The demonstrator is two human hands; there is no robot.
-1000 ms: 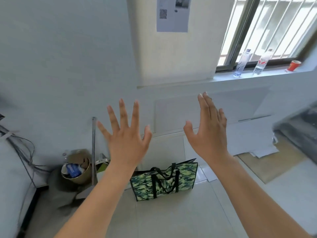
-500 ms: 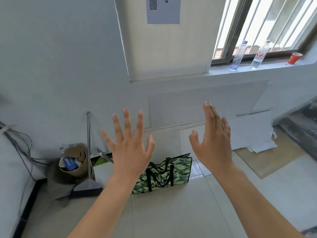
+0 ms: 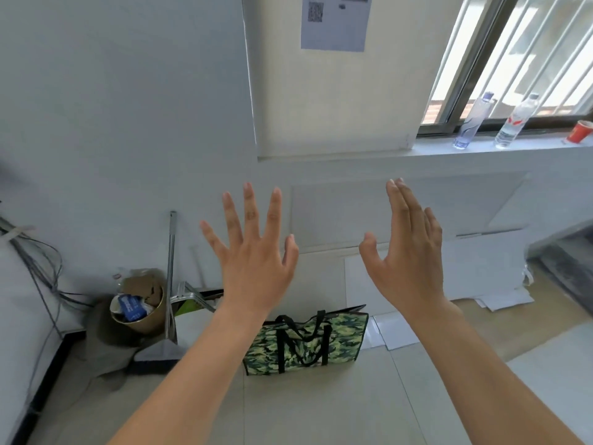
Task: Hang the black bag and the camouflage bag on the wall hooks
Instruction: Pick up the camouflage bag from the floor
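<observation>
The camouflage bag (image 3: 306,343), green with black handles, stands upright on the tiled floor against the wall, below and between my two hands. My left hand (image 3: 255,253) is raised in front of me with its fingers spread and nothing in it. My right hand (image 3: 407,252) is raised too, edge-on, fingers together and pointing up, holding nothing. Both hands are well above the bag and do not touch it. No black bag and no wall hooks are in view.
A trash bin (image 3: 138,308) and a broom (image 3: 170,281) stand left of the bag by the wall. White boards (image 3: 449,271) lean against the wall on the right. Two bottles (image 3: 471,122) and a red cup (image 3: 580,131) sit on the windowsill. Cables (image 3: 35,261) hang at far left.
The view has shifted slightly, so the bag and window sit lower and more to the right in frame. Both hands stay raised and open, holding nothing.
</observation>
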